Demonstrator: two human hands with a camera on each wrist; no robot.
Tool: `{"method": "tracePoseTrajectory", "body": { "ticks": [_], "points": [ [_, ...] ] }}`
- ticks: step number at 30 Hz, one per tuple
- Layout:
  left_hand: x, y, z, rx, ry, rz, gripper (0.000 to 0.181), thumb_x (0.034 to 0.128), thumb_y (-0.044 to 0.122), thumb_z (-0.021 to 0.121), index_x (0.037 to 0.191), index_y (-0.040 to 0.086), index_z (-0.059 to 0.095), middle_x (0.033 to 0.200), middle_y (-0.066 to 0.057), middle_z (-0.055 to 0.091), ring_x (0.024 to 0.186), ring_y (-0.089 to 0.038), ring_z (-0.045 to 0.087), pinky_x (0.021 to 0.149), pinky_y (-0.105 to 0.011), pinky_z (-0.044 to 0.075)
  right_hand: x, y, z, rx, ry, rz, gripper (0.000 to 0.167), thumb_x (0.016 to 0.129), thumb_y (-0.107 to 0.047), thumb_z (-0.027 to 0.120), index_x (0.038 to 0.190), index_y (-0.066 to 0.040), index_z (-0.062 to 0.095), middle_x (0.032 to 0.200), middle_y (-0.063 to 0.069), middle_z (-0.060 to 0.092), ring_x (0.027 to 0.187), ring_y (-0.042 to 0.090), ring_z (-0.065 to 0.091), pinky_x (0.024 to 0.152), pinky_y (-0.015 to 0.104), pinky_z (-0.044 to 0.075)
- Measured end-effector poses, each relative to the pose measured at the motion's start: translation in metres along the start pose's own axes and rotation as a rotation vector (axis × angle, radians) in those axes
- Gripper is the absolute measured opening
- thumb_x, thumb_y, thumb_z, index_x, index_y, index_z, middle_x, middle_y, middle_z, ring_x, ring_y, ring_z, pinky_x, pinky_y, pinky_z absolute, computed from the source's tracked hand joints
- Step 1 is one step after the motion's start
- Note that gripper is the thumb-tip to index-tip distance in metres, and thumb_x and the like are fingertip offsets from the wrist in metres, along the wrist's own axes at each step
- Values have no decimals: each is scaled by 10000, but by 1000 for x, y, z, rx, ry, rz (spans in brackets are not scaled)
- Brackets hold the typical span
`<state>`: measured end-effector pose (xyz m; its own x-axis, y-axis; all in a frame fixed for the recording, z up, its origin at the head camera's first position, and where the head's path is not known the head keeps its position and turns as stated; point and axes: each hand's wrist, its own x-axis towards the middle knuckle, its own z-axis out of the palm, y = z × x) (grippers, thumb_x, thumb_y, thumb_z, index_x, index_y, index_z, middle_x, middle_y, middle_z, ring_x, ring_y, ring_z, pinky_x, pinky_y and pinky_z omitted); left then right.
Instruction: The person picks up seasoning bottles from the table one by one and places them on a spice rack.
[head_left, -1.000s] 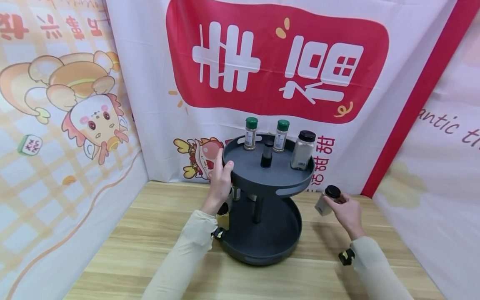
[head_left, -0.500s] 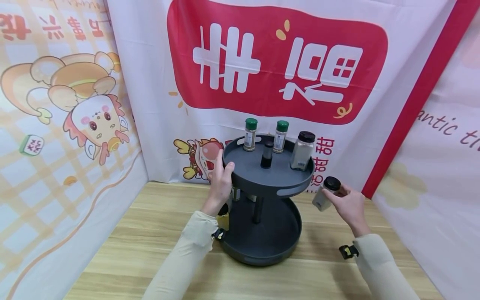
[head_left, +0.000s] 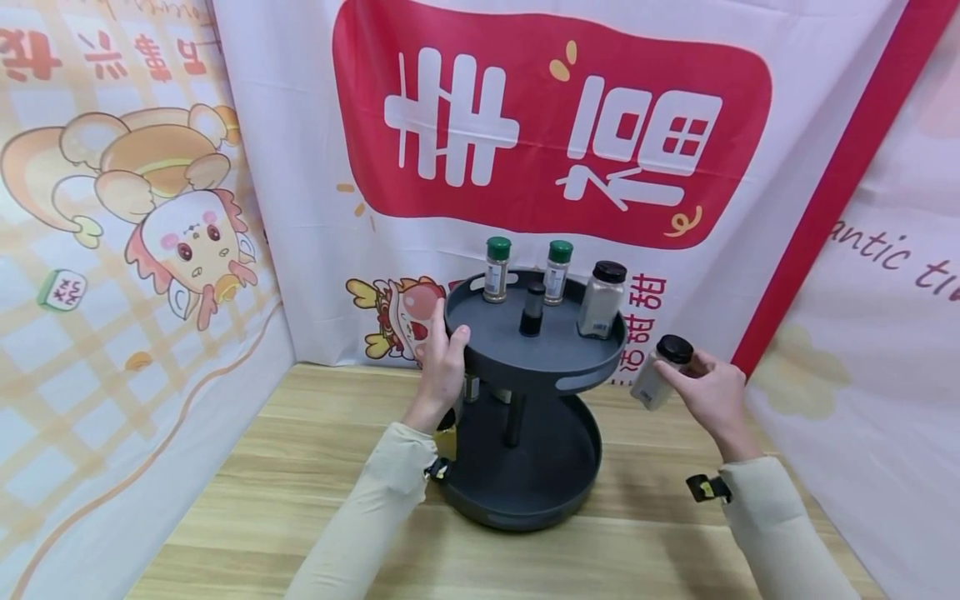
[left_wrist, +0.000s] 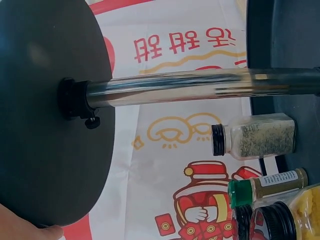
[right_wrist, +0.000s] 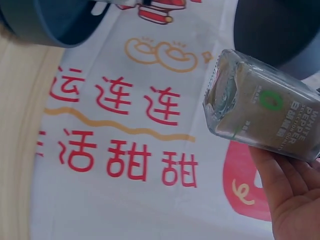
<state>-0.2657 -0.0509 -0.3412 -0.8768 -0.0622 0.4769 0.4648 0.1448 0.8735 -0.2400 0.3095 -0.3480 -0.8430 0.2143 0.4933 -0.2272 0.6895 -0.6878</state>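
Observation:
My left hand [head_left: 437,371] grips the left rim of the upper tray on a dark grey two-tier spice rack [head_left: 525,354]. To the right of the rack, off the table, my right hand [head_left: 712,396] pinches a clear spice jar [head_left: 651,385] with a black lid, held slightly tilted. In the right wrist view, the label on this white pepper jar [right_wrist: 272,107] can be read. On the upper tray stand two green-capped shakers [head_left: 496,271], a small dark-bottomed bottle [head_left: 532,312] and a large black-lidded jar [head_left: 600,304].
Several jars stand at the left of the lower tray [head_left: 540,487], including a yellow-filled jar [head_left: 446,437] partly behind my left arm. The left wrist view shows a herb jar [left_wrist: 265,137] and a green-capped shaker [left_wrist: 280,185] there. A printed cloth [head_left: 300,250] hangs behind the wooden table [head_left: 300,467].
My right hand has lifted the white pepper jar a little higher and shifted slightly right. My left hand stays on the rim of the upper tray.

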Motion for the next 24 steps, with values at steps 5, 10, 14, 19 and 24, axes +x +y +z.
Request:
{"method": "tracePoseTrajectory", "body": {
  "ticks": [5,10,14,19,24],
  "points": [
    [-1,-1,1,-12,13,4,655,971,236,393,1528,113,72,1570,-53,77,1409,-147,104,1132,-407,106,3,-13,-8,37,-26,13,514,798,-425,735,1097,-9,690,937,167,698,726,13,603,580,194,445],
    [0,1,1,-22,22,16,663,970,224,402,1527,109,60,1571,-41,66,1409,-129,94,1133,-395,110,10,-27,-18,84,-30,-13,511,810,-393,732,1149,-16,675,989,146,696,763,5,625,638,167,465],
    [0,3,1,-36,22,14,669,972,224,406,1527,107,51,1572,-33,56,1408,-124,94,1133,-386,110,16,-36,-27,96,-18,-44,491,826,-347,727,1174,-7,661,1015,129,693,783,2,625,686,159,460],
    [-2,4,1,-32,16,5,672,974,222,410,1528,116,45,1572,-23,48,1407,-116,83,1134,-386,106,20,-47,-35,110,-27,-16,525,830,-388,710,1210,-33,645,1089,138,671,840,23,621,730,206,450],
    [-5,5,4,-16,10,0,679,976,258,413,1529,128,39,1571,-9,48,1406,-114,82,1133,-395,110,21,-55,-39,110,-41,-7,541,830,-417,699,1216,-42,640,1116,164,655,863,56,615,780,281,443]
  ]
}}
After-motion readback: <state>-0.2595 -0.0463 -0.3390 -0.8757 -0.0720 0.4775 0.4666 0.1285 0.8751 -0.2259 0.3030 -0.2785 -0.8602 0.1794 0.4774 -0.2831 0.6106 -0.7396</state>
